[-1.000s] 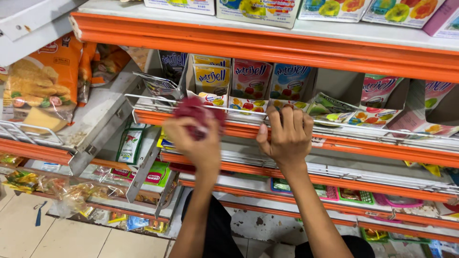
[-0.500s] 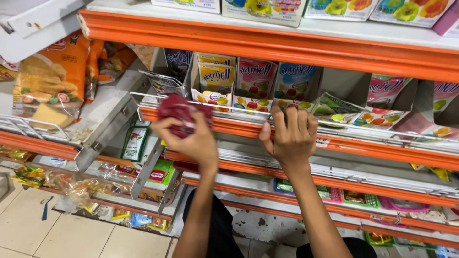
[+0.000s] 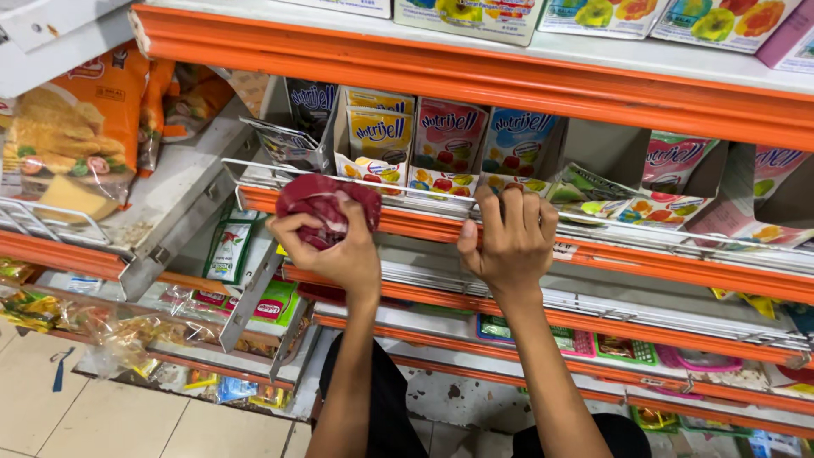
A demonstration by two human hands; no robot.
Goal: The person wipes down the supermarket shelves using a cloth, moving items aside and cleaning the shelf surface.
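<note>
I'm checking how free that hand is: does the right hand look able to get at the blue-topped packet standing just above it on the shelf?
Probably yes: the right hand grips the orange shelf edge right below the blue-topped packet, with nothing between them.

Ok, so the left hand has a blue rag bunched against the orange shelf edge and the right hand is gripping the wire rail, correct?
Not quite: the rag is dark red, not blue, as the head view shows. The rest stands: the left hand has it bunched against the orange shelf edge, and the right hand has its grip on the wire rail.
</note>
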